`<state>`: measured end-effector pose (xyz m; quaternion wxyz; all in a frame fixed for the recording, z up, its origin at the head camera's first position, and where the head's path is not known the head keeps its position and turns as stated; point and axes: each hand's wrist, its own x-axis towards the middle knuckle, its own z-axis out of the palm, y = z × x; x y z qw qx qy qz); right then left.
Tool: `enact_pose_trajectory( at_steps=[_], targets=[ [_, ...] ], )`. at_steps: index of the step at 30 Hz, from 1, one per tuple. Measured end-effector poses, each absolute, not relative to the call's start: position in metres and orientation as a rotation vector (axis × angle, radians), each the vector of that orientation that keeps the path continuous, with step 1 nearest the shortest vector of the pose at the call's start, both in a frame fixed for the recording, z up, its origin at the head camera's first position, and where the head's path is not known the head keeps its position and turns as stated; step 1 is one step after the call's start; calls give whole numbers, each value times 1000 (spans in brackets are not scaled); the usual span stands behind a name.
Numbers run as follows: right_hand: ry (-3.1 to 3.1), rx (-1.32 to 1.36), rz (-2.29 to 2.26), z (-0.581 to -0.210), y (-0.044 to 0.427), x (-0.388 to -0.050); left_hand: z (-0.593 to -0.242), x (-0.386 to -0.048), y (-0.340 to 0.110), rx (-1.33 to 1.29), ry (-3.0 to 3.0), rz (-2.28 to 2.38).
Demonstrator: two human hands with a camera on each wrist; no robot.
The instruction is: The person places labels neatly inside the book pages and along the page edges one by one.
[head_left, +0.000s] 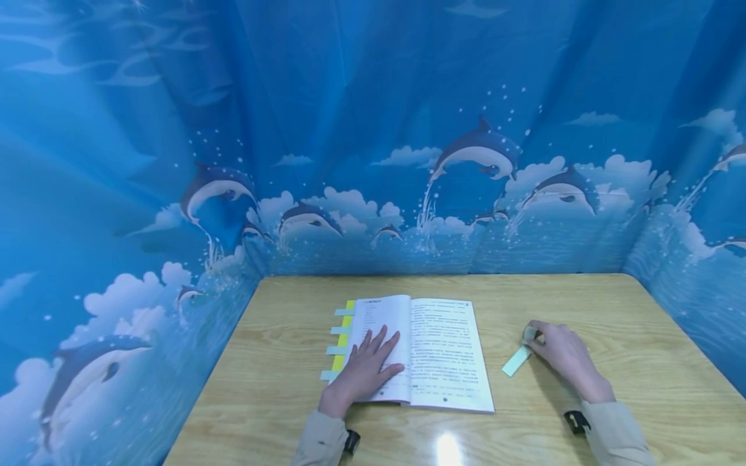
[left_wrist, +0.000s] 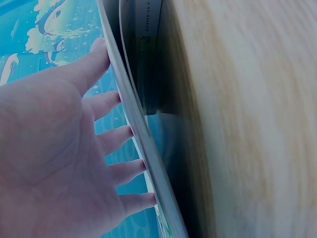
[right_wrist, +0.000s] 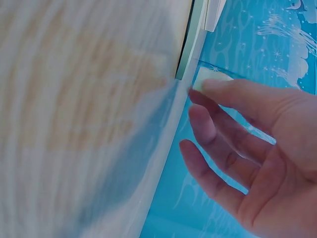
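Note:
An open book [head_left: 445, 353] lies on the table, with printed text on both pages. My left hand [head_left: 368, 367] rests on the left page with its fingers spread; in the left wrist view the fingertips of that hand [left_wrist: 54, 144] touch the paper. To the right of the book, my right hand [head_left: 564, 355] pinches a pale green sticky slip [head_left: 529, 334] between thumb and forefinger. Below the slip, a pale green sticky-note strip [head_left: 516, 361] lies on the table. In the right wrist view, the pinched slip [right_wrist: 205, 74] stands just off the table, partly hidden by the fingers.
Several pale green tabs [head_left: 335, 350] stick out from the book's left side, over a yellow band [head_left: 342, 340]. The wooden table [head_left: 280, 362] extends around the book. A blue dolphin-print curtain [head_left: 361, 149] hangs behind and at both sides.

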<state>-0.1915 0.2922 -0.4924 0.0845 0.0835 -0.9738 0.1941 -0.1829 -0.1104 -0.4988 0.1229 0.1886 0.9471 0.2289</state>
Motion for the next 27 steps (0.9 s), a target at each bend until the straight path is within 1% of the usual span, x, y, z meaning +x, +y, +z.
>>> enact_pose_trajectory(
  at_steps=[12, 27],
  targets=[
    [-2843, 259, 607, -490, 294, -191, -500, -183, -111, 553, 2765, 664],
    [-2863, 152, 742, -484, 286, -191, -499, -183, -110, 550, 2775, 656]
  ],
)
